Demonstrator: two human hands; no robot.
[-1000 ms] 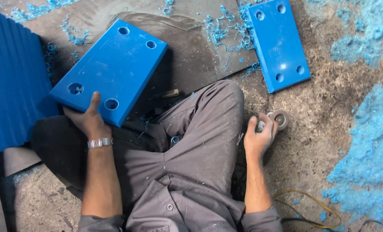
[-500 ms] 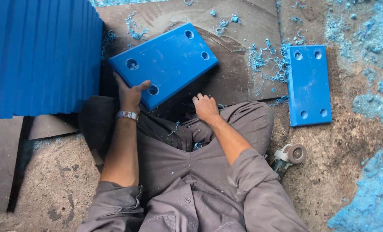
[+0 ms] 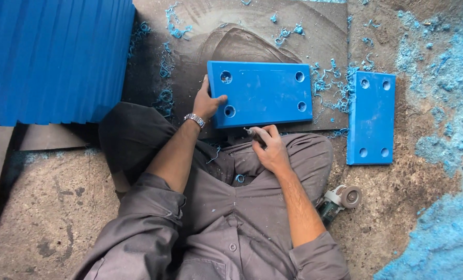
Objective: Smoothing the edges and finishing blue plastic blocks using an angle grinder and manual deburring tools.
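A thick blue plastic slab (image 3: pixel 265 93) with holes near its corners lies flat on a dark mat (image 3: pixel 200 46) in front of my crossed legs. My left hand (image 3: pixel 206 102) grips the slab's left edge, thumb by a hole. My right hand (image 3: pixel 270 147) is closed around a small dark hand tool (image 3: pixel 253 133) whose tip points at the slab's near edge. A second blue slab (image 3: pixel 371 118) lies to the right, apart from both hands.
A stack of ribbed blue panels (image 3: pixel 55 59) fills the upper left. A small angle grinder (image 3: pixel 340 199) rests on the ground by my right knee. Blue shavings (image 3: pixel 444 228) cover the floor at right and dot the mat.
The slab has been turned from tilted to lying square in front of me. My right hand left the grinder on the ground, came to the slab's near edge and now holds a small tool.
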